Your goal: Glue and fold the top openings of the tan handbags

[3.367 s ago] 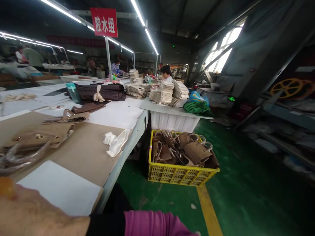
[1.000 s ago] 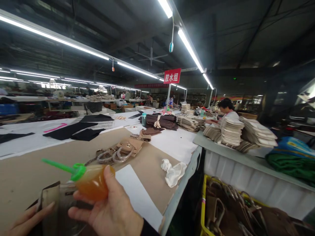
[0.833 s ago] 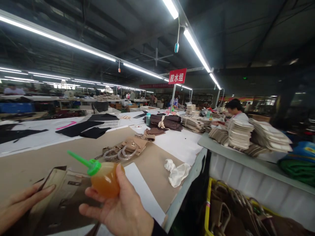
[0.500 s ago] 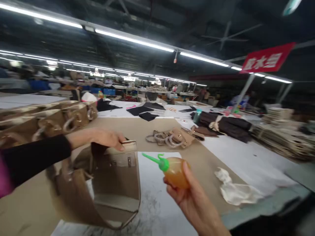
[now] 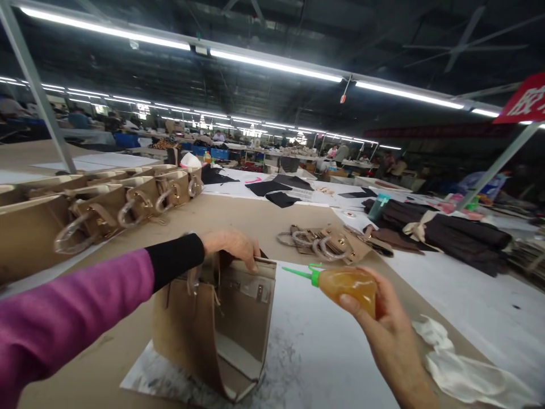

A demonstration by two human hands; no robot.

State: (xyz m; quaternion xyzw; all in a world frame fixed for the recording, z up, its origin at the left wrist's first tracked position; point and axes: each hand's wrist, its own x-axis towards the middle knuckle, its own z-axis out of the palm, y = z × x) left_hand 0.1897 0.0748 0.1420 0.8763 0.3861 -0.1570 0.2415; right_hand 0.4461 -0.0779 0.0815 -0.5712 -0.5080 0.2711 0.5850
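Note:
My left hand [image 5: 234, 245] grips the top edge of a taupe handbag body [image 5: 183, 329], its fingers closed over the rim. The bag stands on a smudged white sheet [image 5: 306, 352], its open side showing the pale inside and small metal fittings. In my right hand [image 5: 383, 318] is a squeeze bottle [image 5: 347, 287] of amber liquid, held on its side. Its thin green nozzle points left, with the tip just right of the bag's upper edge and apart from it. The fingers under the bottle are partly hidden.
Rows of similar bags [image 5: 106, 210] with wrapped handles stand at the left. Loose handle pieces [image 5: 323, 241] lie ahead. A crumpled white cloth [image 5: 464, 363] is at the right, dark folded material [image 5: 460, 233] and a teal-capped bottle [image 5: 378, 207] beyond. A metal post [image 5: 40, 85] rises far left.
The view has swung left, so things appear farther right. The bag now stands more upright on the sheet. My right hand has rolled the bottle, and its nozzle stays near the bag's edge.

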